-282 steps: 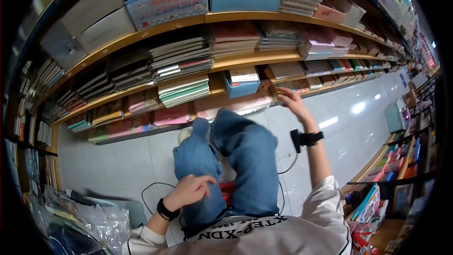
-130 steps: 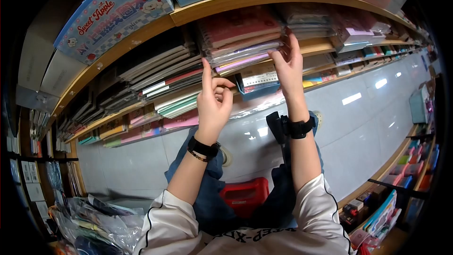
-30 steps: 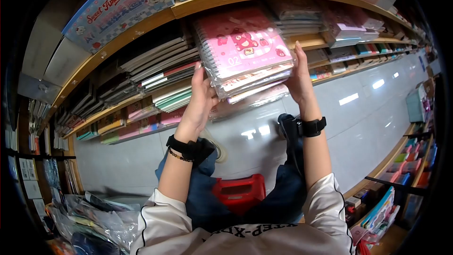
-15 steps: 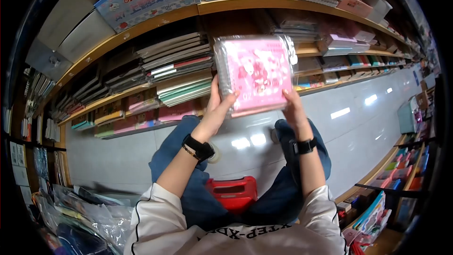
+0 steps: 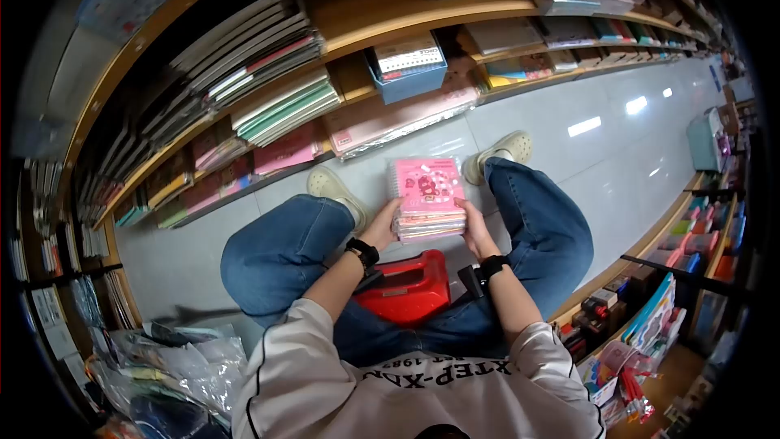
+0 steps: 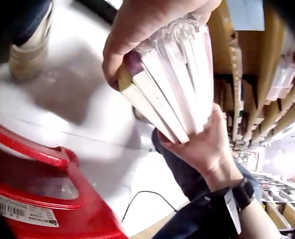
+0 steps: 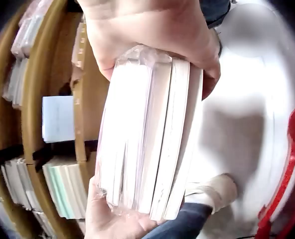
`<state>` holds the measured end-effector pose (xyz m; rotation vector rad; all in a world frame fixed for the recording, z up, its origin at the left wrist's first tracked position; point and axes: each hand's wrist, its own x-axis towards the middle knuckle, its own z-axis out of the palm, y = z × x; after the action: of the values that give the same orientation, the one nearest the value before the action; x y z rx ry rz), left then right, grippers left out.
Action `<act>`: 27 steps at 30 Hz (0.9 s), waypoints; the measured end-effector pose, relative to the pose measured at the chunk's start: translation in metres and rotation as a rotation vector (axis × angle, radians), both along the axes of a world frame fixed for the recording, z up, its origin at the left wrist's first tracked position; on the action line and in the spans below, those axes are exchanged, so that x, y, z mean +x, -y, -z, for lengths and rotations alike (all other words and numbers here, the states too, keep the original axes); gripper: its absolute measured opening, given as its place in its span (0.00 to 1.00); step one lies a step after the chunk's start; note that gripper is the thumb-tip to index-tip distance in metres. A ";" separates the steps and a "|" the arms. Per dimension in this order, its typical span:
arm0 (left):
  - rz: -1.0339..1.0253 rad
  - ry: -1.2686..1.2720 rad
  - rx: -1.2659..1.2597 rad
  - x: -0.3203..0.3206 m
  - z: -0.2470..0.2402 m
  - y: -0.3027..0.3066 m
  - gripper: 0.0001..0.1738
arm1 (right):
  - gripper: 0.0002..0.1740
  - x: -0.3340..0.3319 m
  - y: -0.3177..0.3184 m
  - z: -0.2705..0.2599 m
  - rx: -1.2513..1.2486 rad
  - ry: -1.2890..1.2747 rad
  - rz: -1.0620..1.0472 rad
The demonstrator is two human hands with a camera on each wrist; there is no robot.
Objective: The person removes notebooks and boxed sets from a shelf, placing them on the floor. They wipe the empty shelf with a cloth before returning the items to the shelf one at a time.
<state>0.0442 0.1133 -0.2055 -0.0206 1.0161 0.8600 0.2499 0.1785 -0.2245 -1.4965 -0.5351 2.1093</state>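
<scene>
A stack of several spiral notebooks (image 5: 426, 187) in clear plastic wrap is held between both hands, above the floor and between the knees. The top cover is pink with a red bear. My left hand (image 5: 382, 229) grips the stack's left side, and my right hand (image 5: 479, 232) grips its right side. In the left wrist view the left hand (image 6: 152, 27) curls round one end of the notebooks (image 6: 172, 84). The right wrist view has the right hand (image 7: 152, 27) wrapped over the near end, with white page edges facing the camera.
A red plastic stool (image 5: 410, 289) is between the legs. Ahead, wooden shelves (image 5: 390, 28) hold stacked books (image 5: 280, 106) and a blue box (image 5: 410, 73). Plastic-wrapped goods (image 5: 179, 374) lie at lower left. More shelving (image 5: 674, 252) with small goods stands on the right.
Both hands, earlier unladen, reached to the shelf and took hold of the notebook stack. They drew it off the shelf and brought it down and toward the body, between the knees.
</scene>
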 end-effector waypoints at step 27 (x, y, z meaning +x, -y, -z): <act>-0.347 -0.225 -0.243 -0.061 0.184 0.010 0.18 | 0.21 -0.078 -0.048 0.170 0.210 0.136 -0.195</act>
<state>-0.0170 0.1038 -0.3894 -0.3204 1.3489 1.0639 0.1716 0.2268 -0.3949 -1.5256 -0.9574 2.0271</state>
